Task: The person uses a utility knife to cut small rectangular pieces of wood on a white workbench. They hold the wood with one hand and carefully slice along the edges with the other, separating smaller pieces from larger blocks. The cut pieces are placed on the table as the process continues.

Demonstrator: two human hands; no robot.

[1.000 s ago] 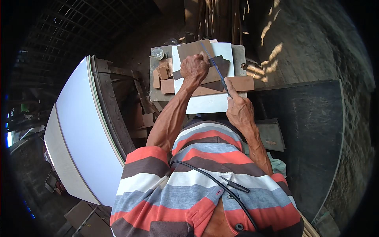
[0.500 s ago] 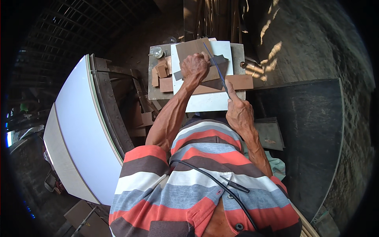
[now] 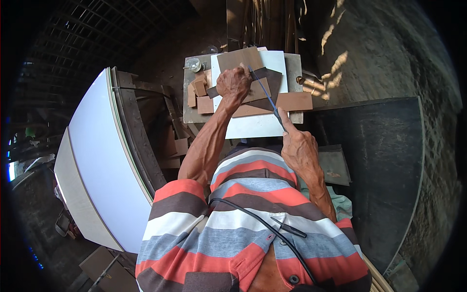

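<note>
My left hand point(image 3: 234, 83) is closed over a dark narrow strip point(image 3: 212, 92), whose left end sticks out below the fist. My right hand point(image 3: 298, 146) grips a long, thin, bluish blade with a dark handle point(image 3: 279, 117), its index finger stretched along the handle. The blade slants up and left across the boards, its far end beside my left fingers; whether it touches the strip I cannot tell. Under the hands, brown boards point(image 3: 239, 57) and a dark board point(image 3: 275, 82) overlap on a white panel point(image 3: 245, 129). A long reddish-brown board point(image 3: 296, 101) lies across the panel.
The small worktable point(image 3: 294, 62) carries wood offcuts point(image 3: 200, 87) and a clear cup point(image 3: 193, 64) at its left. A large white sheet point(image 3: 104, 155) leans to my left, and a big dark panel point(image 3: 374, 160) stands on my right. A black cord point(image 3: 262, 221) crosses my shirt.
My right hand has drawn back slightly toward me and to the right, pulling the blade with it. My left hand has shifted a little left with the dark strip.
</note>
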